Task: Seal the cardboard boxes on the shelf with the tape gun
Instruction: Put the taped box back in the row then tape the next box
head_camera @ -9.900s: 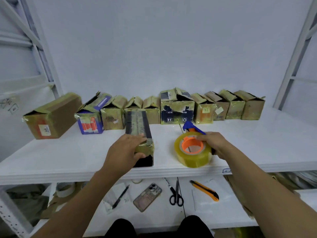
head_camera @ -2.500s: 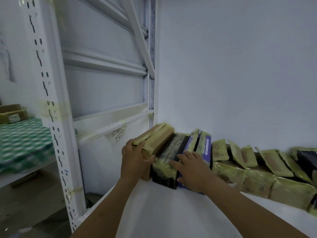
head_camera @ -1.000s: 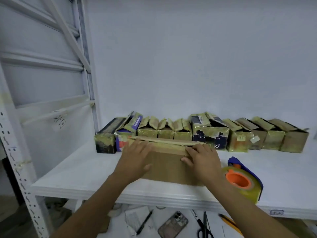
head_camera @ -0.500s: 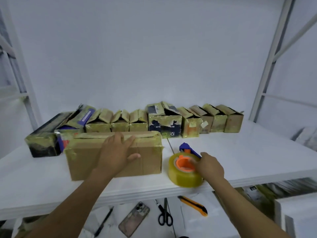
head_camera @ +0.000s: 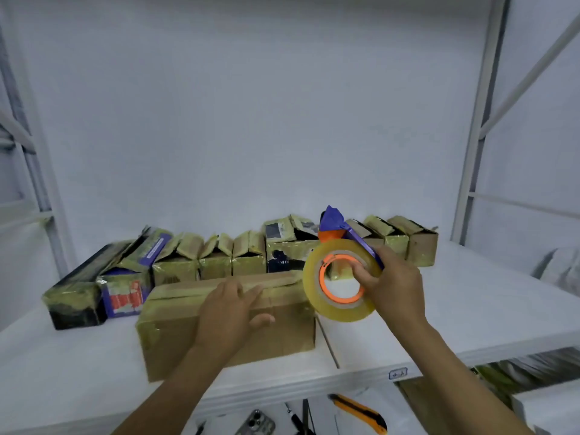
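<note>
A long brown cardboard box (head_camera: 175,334) lies on its side near the front of the white shelf (head_camera: 470,309). My left hand (head_camera: 229,312) rests flat on its top edge with fingers spread. My right hand (head_camera: 392,284) grips the tape gun (head_camera: 340,277), a blue frame with an orange hub and a yellowish tape roll, and holds it in the air just right of the box. My fingers reach through the roll's core.
A row of several small taped boxes (head_camera: 216,259) stands along the back wall, with a dark box (head_camera: 78,296) at its left end. On the lower shelf lie a phone (head_camera: 255,423), scissors (head_camera: 301,419) and a yellow utility knife (head_camera: 357,411). White rack posts rise on both sides.
My right hand has lifted the tape gun off the shelf and tilted it upright beside the brown box. My left hand stays on the box.
</note>
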